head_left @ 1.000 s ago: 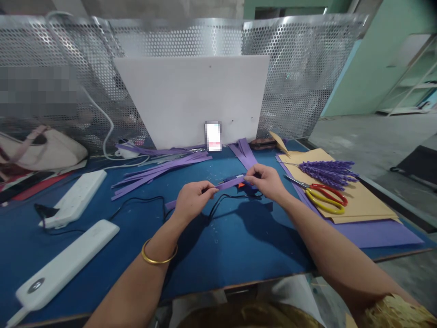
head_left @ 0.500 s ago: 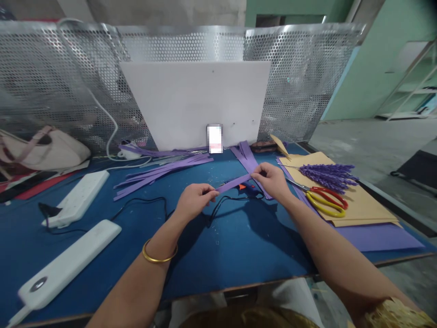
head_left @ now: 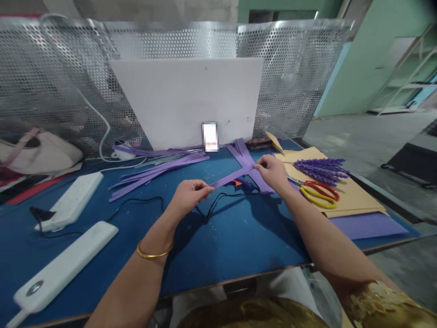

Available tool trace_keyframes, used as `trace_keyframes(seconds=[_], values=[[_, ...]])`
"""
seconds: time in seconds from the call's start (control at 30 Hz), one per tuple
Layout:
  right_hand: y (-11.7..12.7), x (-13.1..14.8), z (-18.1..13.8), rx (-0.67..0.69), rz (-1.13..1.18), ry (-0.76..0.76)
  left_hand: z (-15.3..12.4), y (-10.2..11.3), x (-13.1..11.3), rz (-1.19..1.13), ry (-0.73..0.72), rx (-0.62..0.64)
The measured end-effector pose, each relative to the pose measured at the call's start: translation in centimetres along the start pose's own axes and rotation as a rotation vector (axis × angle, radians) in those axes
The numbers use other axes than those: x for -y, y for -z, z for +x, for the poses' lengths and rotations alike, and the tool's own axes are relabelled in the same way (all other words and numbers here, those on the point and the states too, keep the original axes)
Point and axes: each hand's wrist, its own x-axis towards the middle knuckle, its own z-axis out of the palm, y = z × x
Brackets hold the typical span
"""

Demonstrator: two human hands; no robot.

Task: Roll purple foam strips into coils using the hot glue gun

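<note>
A purple paper strip (head_left: 230, 177) is stretched between my hands above the blue table (head_left: 221, 241). My left hand (head_left: 187, 196) pinches its near end. My right hand (head_left: 271, 172) pinches its far end, a little higher and further away. Under the strip lies a blue glue gun (head_left: 243, 183) with an orange trigger and a black cord. Both hands are closed on the strip.
A pile of purple strips (head_left: 157, 166) lies at the back left, more strips (head_left: 246, 155) at the back centre. Red-and-yellow scissors (head_left: 317, 193) and a purple flower bunch (head_left: 321, 167) rest on brown card at right. Two white power strips (head_left: 68, 193) lie left. A white board and perforated metal screen stand behind.
My hands have drawn apart, the right moving away and to the right, so more of the purple strip is stretched out between them. The camera shifted slightly.
</note>
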Motion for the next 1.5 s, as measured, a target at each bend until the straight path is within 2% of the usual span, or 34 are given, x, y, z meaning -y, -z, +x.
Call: trace_keyframes(seconds=[0.13, 0.23, 0.37, 0.5, 0.63, 0.73, 0.9, 1.1, 1.2, 1.3, 1.4, 1.5], values=[[0.1, -0.3, 0.2, -0.022, 0.005, -0.068, 0.2, 0.6, -0.2, -0.071, 0.03, -0.13], [0.3, -0.5, 0.4, -0.046, -0.023, -0.064, 0.3, 0.9, -0.3, -0.192, 0.062, -0.209], [0.5, -0.6, 0.5, -0.069, -0.051, -0.098, 0.8, 1.1, 0.1, -0.378, 0.057, -0.378], [0.5, -0.6, 0.6, -0.068, -0.076, -0.099, 1.4, 1.0, 0.9, -0.615, 0.169, -0.477], [0.5, -0.6, 0.5, -0.071, -0.084, -0.112, 1.7, 1.0, 1.4, -0.736, 0.232, -0.481], [0.4, -0.7, 0.5, -0.073, -0.085, -0.108, 1.8, 0.9, 1.4, -0.714, 0.217, -0.501], [0.2, -0.7, 0.4, -0.105, -0.105, -0.091, 1.6, 0.8, 1.3, -0.674, 0.177, -0.452], [0.3, -0.5, 0.3, -0.118, -0.087, -0.06, 1.5, 0.5, 1.3, -0.607, 0.155, -0.491], [0.4, -0.1, 0.2, -0.119, 0.004, -0.055, 1.5, 0.5, 1.2, -0.714, 0.205, -0.534], [0.1, 0.7, -0.2, -0.057, 0.259, -0.109, 1.4, 0.3, 0.8, -0.949, 0.309, -0.596], [-0.4, 2.1, -1.2, 0.035, 0.51, -0.177, 1.0, -0.6, 0.3, -1.062, 0.347, -0.475], [-1.2, 3.5, -2.5, 0.119, 0.586, -0.186, 0.5, -2.0, -0.1, -0.961, 0.293, -0.289]])
